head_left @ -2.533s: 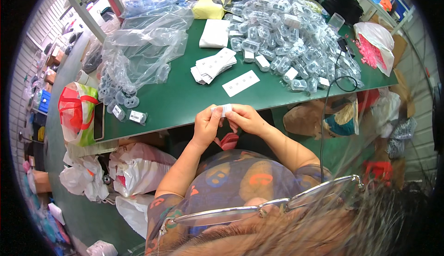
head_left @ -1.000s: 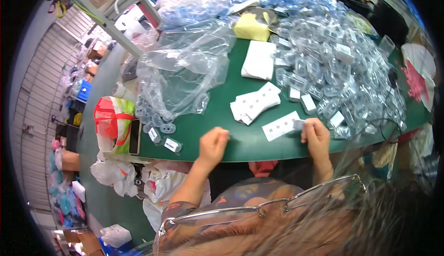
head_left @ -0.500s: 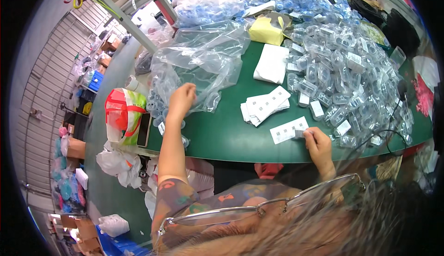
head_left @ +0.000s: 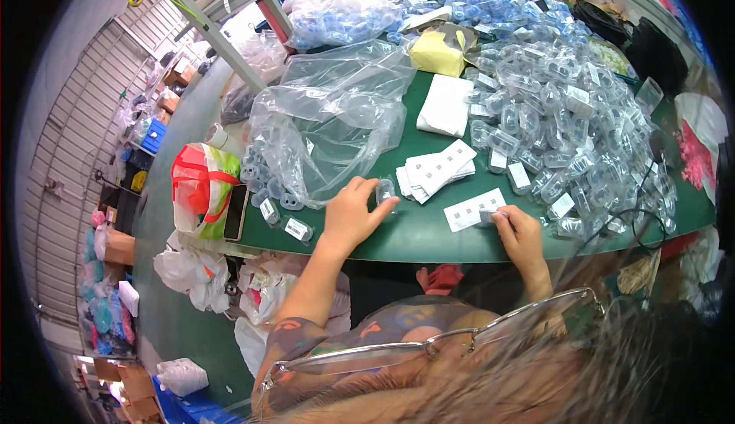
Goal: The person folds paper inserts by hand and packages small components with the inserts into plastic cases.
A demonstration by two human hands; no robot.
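Observation:
My left hand (head_left: pixel 352 214) is closed on a small clear plastic container (head_left: pixel 386 189) at its fingertips, above the green table. A small label (head_left: pixel 488 215) is pinched between the thumb and finger of my right hand (head_left: pixel 522 239). That label is over the right end of a white label sheet (head_left: pixel 461 212) with small dark square prints. Behind it lies a fanned stack of similar sheets (head_left: pixel 438 170). To the left of my left hand, several clear containers (head_left: pixel 260 173) lie beside a large clear plastic bag (head_left: pixel 329 110). One labelled container (head_left: pixel 298 229) sits near the front edge.
A large heap of clear containers (head_left: pixel 563 118) covers the right side, with bluish ones (head_left: pixel 498 7) farther back. A folded white stack (head_left: pixel 445 106) and a yellow wrapper (head_left: pixel 438 53) stand mid-table. A phone (head_left: pixel 236 213) and a colourful bag (head_left: pixel 200 183) are at the left edge.
My left hand has come from the clear plastic bag toward the right and nearer, and now has a container in its fingers. My right hand stays at the label sheet.

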